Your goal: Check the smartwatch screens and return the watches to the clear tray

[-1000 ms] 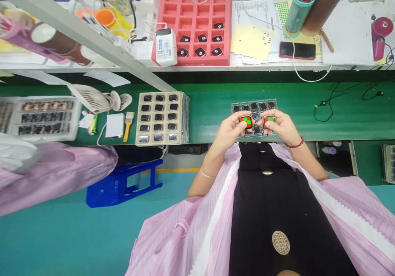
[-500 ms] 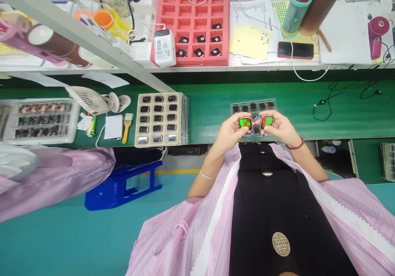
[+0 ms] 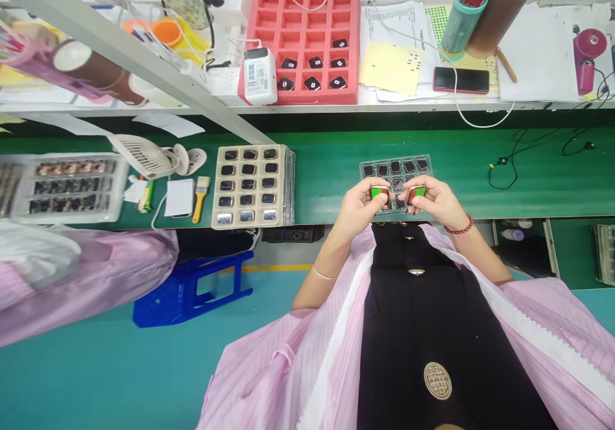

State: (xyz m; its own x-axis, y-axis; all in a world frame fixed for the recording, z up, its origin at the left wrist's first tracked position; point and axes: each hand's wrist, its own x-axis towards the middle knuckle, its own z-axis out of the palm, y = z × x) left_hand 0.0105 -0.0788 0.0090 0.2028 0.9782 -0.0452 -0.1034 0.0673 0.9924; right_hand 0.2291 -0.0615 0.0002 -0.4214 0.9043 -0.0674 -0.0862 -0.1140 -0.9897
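The left hand (image 3: 359, 207) pinches one lit screen (image 3: 378, 193), the right hand (image 3: 435, 196) a second screen (image 3: 417, 192), both over the near clear tray (image 3: 389, 177). Blue lettering (image 3: 252, 79) on the far white block (image 3: 264, 95) is too blurred to read.

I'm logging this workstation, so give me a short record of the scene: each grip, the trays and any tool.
Left grip: holding square watch-like device, showing green and red
Right grip: holding second watch-like device, also green and red
Nearest tray: clear plastic tray, partly hidden by the hands
Left along bench: cream compartment tray, five rows of three devices
Upper shelf: pink foam tray, seven dark devices visible
Tool: yellow-handled paintbrush, left of cream tray
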